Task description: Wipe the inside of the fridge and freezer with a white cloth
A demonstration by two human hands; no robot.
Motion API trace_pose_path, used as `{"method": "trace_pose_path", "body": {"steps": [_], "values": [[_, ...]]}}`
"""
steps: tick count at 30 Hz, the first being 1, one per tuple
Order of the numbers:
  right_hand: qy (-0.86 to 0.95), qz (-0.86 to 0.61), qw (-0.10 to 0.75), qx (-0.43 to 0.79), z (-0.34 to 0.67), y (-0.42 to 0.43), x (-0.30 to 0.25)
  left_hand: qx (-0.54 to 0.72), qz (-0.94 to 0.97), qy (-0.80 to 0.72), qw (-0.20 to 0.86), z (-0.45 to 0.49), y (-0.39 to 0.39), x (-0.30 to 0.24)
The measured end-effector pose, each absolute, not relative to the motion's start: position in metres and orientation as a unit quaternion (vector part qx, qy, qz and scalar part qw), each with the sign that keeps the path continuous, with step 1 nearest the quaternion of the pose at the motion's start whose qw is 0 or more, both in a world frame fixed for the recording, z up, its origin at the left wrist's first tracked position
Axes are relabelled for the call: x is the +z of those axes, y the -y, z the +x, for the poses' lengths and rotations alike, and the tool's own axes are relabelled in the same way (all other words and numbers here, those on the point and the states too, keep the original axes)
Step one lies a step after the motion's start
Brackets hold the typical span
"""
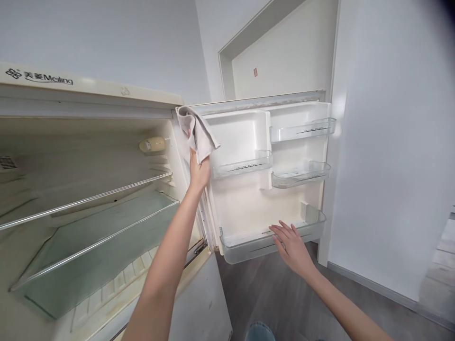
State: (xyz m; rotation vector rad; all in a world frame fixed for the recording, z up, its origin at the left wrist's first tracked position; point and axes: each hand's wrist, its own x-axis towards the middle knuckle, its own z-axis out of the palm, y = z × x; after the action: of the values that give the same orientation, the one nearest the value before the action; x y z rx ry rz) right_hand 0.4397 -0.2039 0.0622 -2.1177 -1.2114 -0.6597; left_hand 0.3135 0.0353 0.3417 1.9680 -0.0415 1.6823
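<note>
An old cream refrigerator (88, 90) stands open on the left, its door (245, 203) swung out to the right. My left hand (198, 171) is raised at the hinge side and grips a pale grey cloth (197, 132) pressed against the upper corner by the door edge. My right hand (290, 245) reaches forward with fingers stretched out, resting on the rim of the lowest clear door bin (249, 248). It holds nothing.
Glass shelves (106, 227) sit inside the fridge, with a lamp housing (152, 144) on the inner wall. Three smaller clear door racks (302, 130) hang higher up. White walls surround, a doorway recess lies behind, and grey wood flooring (277, 293) is below.
</note>
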Motion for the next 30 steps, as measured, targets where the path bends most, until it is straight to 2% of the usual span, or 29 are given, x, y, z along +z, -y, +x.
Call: {"method": "trace_pose_path", "body": {"steps": [5,13,20,30], "values": [[0.46,-0.79,0.324,-0.245,0.438,0.206,0.062,0.617,0.697,-0.047,0.362,0.309,-0.026,0.293],[0.462,-0.785,0.344,-0.229,0.437,0.207,0.063,0.576,0.691,-0.126,0.418,0.3,-0.015,0.208],[0.464,-0.783,0.346,-0.229,0.437,0.208,0.062,0.538,0.643,-0.18,0.515,0.294,-0.002,0.136],[0.461,-0.782,0.349,-0.234,0.435,0.208,0.062,0.485,0.548,-0.25,0.634,0.275,0.019,0.069]]}}
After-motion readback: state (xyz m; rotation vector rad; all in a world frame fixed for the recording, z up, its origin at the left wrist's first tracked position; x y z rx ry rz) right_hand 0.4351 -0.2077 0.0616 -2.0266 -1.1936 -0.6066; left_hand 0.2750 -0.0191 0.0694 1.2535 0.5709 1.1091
